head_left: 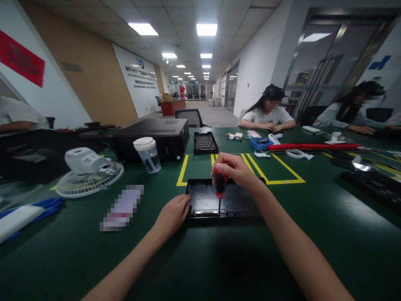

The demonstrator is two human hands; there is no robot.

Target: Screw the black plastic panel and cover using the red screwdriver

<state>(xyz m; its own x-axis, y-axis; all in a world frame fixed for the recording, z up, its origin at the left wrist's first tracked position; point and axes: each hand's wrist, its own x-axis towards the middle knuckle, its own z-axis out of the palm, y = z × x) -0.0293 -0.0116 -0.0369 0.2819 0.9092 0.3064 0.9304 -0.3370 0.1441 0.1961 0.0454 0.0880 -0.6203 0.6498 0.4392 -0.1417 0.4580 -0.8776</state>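
A flat black plastic panel [238, 200] lies on the green table mat in front of me. My right hand [234, 168] is closed around the top of a red-and-black screwdriver [220, 186], held upright with its tip on the panel's near edge. My left hand [173, 214] rests against the panel's left edge, fingers curled on it and holding it steady.
A black tray of small parts [205, 143], a lidded clear cup [148, 154], a white desk fan lying flat [89, 172] and a black box [156, 136] stand beyond. Yellow tape lines [275, 167] mark the mat. Two people sit across the table, right.
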